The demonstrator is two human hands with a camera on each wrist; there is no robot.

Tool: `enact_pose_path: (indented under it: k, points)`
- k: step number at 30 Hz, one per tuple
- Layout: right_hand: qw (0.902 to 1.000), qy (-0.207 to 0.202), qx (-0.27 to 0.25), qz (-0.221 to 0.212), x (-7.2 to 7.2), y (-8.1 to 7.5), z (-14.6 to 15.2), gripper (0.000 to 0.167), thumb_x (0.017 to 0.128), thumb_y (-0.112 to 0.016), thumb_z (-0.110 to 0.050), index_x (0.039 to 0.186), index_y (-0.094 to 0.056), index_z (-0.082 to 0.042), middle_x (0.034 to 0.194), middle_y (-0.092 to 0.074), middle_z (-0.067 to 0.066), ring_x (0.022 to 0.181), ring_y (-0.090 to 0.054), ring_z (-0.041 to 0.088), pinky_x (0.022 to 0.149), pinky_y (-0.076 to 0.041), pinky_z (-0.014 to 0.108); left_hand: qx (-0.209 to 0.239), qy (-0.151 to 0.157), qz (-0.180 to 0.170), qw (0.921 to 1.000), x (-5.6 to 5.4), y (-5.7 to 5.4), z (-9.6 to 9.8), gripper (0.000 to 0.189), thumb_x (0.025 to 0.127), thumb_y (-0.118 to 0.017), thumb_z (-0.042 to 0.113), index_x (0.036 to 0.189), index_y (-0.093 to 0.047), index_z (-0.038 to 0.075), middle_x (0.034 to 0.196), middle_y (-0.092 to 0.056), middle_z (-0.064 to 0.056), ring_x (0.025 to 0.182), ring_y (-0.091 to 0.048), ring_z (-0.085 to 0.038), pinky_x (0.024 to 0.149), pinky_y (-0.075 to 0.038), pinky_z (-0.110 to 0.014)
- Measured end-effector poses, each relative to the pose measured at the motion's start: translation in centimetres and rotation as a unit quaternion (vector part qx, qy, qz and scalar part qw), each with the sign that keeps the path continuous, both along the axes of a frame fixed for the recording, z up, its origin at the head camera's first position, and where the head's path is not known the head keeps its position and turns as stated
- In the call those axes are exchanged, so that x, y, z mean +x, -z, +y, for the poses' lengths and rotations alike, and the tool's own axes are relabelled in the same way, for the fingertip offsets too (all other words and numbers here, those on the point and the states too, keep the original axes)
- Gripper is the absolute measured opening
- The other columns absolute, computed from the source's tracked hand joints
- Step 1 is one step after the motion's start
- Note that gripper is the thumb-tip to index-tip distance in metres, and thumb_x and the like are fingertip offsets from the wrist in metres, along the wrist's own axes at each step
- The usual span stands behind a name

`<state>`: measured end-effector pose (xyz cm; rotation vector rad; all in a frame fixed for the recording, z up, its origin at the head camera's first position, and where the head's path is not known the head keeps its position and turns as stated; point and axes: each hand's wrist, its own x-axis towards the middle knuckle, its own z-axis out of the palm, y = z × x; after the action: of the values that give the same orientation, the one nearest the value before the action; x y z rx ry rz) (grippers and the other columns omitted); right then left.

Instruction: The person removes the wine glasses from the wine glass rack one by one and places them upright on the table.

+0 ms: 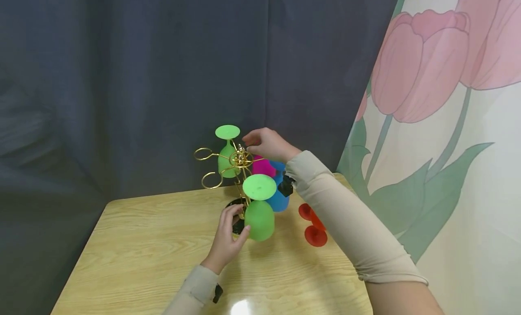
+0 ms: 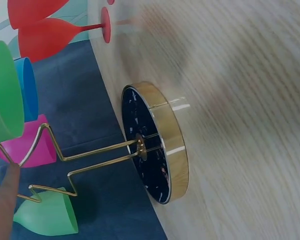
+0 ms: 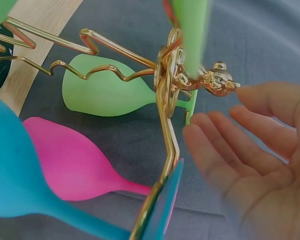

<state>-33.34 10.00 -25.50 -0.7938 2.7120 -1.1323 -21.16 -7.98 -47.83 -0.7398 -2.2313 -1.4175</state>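
Observation:
A gold wire wine glass rack [image 1: 241, 159] stands on a round base [image 2: 162, 145] with a dark top and gold rim. My left hand [image 1: 225, 236] is at its upright wires, fingers bent around them, thumb beside the front green goblet [image 1: 260, 222]. That goblet hangs upside down by its foot. My right hand [image 1: 268, 144] is at the top of the rack. In the right wrist view its thumb is by the gold finial [image 3: 220, 81], with nothing seen in the grasp. A second green goblet [image 3: 107, 85], a pink goblet [image 3: 72, 162] and a blue goblet [image 3: 15, 165] hang there too.
Red goblets [image 1: 315, 236] lie on the wooden table [image 1: 163, 242] to the right, partly behind my right sleeve. Bare wire loops [image 1: 212, 180] stick out on the rack's left side. A dark curtain [image 1: 183, 80] hangs behind, and a tulip-printed panel [image 1: 447, 125] stands at the right.

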Motion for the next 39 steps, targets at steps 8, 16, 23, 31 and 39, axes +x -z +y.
enact_pose_path:
  k: [8, 16, 23, 31, 39]
  points:
    - [0.9995, -0.012, 0.028, 0.0, -0.4, -0.1, -0.9, 0.037, 0.097, -0.064, -0.004, 0.132, -0.061, 0.007, 0.128, -0.066, 0.021, 0.116, -0.066, 0.03, 0.093, -0.056, 0.036, -0.009, 0.003, -0.103, 0.9947, 0.0, 0.0, 0.9, 0.096, 0.08, -0.086, 0.029, 0.155, -0.029, 0.009, 0.155, -0.028, -0.019, 0.136, -0.041, -0.042, 0.106, -0.041, -0.064]
    - [0.9995, -0.008, 0.03, -0.004, 0.0, -0.4, -1.1, 0.038, 0.098, -0.065, -0.007, 0.132, -0.061, 0.007, 0.127, -0.066, 0.02, 0.114, -0.066, 0.03, 0.093, -0.056, 0.036, -0.006, -0.028, -0.12, 0.9924, 0.0, 0.1, 1.6, 0.099, 0.08, -0.088, 0.03, 0.155, -0.029, 0.008, 0.15, -0.035, -0.021, 0.13, -0.047, -0.043, 0.102, -0.044, -0.063]
    - [0.9999, 0.002, 0.003, -0.016, 0.3, -0.3, -1.1, 0.032, 0.098, -0.064, -0.004, 0.128, -0.063, 0.007, 0.118, -0.069, 0.02, 0.104, -0.069, 0.029, 0.087, -0.058, 0.034, -0.012, -0.035, -0.107, 0.9936, 0.0, 0.1, 1.7, 0.094, 0.081, -0.087, 0.028, 0.154, -0.032, 0.01, 0.149, -0.039, -0.021, 0.129, -0.049, -0.042, 0.1, -0.045, -0.064]
    - [0.9995, 0.006, -0.014, -0.026, 0.4, 0.0, -1.1, 0.027, 0.097, -0.065, -0.002, 0.122, -0.064, 0.009, 0.111, -0.07, 0.02, 0.099, -0.071, 0.03, 0.085, -0.059, 0.035, -0.01, -0.032, -0.108, 0.9936, 0.1, 0.0, 1.7, 0.092, 0.08, -0.088, 0.026, 0.153, -0.034, 0.01, 0.147, -0.041, -0.02, 0.128, -0.05, -0.041, 0.1, -0.046, -0.063]
    - [0.9998, 0.011, -0.013, -0.012, 0.4, 0.1, -1.2, 0.021, 0.097, -0.065, -0.003, 0.117, -0.065, 0.006, 0.106, -0.071, 0.018, 0.094, -0.071, 0.027, 0.081, -0.059, 0.032, -0.001, -0.035, -0.091, 0.9953, -0.1, -0.5, 1.6, 0.092, 0.08, -0.088, 0.025, 0.152, -0.034, 0.005, 0.144, -0.042, -0.022, 0.126, -0.051, -0.041, 0.1, -0.048, -0.06]
